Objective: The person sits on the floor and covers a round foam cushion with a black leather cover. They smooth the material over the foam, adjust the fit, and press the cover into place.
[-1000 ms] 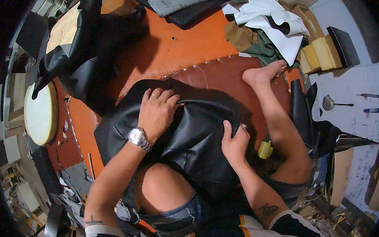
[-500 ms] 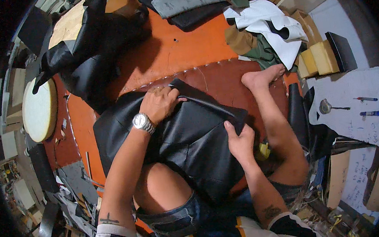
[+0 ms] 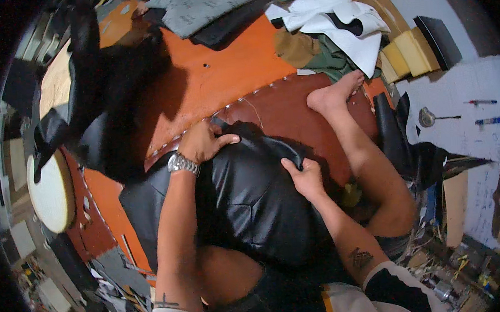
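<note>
A black leather-like cover [image 3: 247, 196] with stitched seams is spread across my lap and over what lies beneath it. My left hand [image 3: 203, 143], with a metal watch on the wrist, is closed on its far edge, thumb on top and fingers mostly hidden. My right hand [image 3: 307, 178] pinches the right edge, its thumb pressed on the black surface. Between the hands the edge runs in a raised fold. Whatever lies underneath the cover is hidden.
Orange and brown padded sheeting [image 3: 221, 66] covers the floor. A heap of black material [image 3: 115, 101] stands at the far left, above a round cream pad [image 3: 52, 191]. White cloth [image 3: 333, 19], yellow foam blocks [image 3: 412, 54] and pens [image 3: 488, 121] lie at right.
The view has shifted, so the surroundings sit lower at left. Both hands keep hold of the cover; its far edge is pulled into a tighter, rounder fold between them.
</note>
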### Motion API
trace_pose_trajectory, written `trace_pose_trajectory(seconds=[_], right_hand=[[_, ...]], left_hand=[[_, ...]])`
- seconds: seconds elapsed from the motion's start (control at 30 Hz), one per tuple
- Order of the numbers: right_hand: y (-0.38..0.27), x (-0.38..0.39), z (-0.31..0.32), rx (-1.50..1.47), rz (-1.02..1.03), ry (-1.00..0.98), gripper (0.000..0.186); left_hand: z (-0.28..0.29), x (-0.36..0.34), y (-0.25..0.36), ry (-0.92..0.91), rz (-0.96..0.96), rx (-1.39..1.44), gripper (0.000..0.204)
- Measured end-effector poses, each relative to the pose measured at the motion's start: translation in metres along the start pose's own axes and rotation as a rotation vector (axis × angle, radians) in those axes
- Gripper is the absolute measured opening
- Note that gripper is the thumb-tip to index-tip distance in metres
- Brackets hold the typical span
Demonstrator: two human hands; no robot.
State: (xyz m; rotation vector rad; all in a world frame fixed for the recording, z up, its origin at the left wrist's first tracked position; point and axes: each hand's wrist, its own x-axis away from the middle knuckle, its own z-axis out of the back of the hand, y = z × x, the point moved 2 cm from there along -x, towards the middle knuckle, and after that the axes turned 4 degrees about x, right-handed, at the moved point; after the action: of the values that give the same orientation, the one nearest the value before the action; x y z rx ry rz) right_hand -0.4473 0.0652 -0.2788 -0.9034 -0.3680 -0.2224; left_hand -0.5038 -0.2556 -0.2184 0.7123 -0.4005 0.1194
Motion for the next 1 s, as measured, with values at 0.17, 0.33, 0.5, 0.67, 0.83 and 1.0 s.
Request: trace_pose_trajectory(seconds=[0.17,0.33,0.5,0.67,0.83,1.0], right_hand=[[0.017,-0.006,-0.020,-0.087,-0.018,-0.069,0.059],[0.021,-0.016,-0.025,0.125,-0.023,-0.119,0.070],[0.021,-0.021,-0.029,0.189,-0.066,-0.208,0.073],[0.015,-0.019,-0.027,0.251,-0.055,-0.170,0.071],[0.013,-0.019,-0.027,0.271,-0.051,-0.201,0.070],[0.015,-0.022,-0.032,0.186,-0.016,-0.165,0.069]], left_hand=[[-0.002,-0.005,-0.002,-0.011,0.065,-0.131,0.066],[0.001,0.001,0.013,0.041,0.103,-0.175,0.070],[-0.004,-0.002,-0.001,0.103,0.143,-0.295,0.077],[-0.018,-0.037,-0.052,-0.148,0.380,-0.254,0.097],[-0.014,-0.039,-0.036,-0.330,0.296,-0.554,0.067],[0.054,-0.039,0.008,0.438,0.072,-0.521,0.044]])
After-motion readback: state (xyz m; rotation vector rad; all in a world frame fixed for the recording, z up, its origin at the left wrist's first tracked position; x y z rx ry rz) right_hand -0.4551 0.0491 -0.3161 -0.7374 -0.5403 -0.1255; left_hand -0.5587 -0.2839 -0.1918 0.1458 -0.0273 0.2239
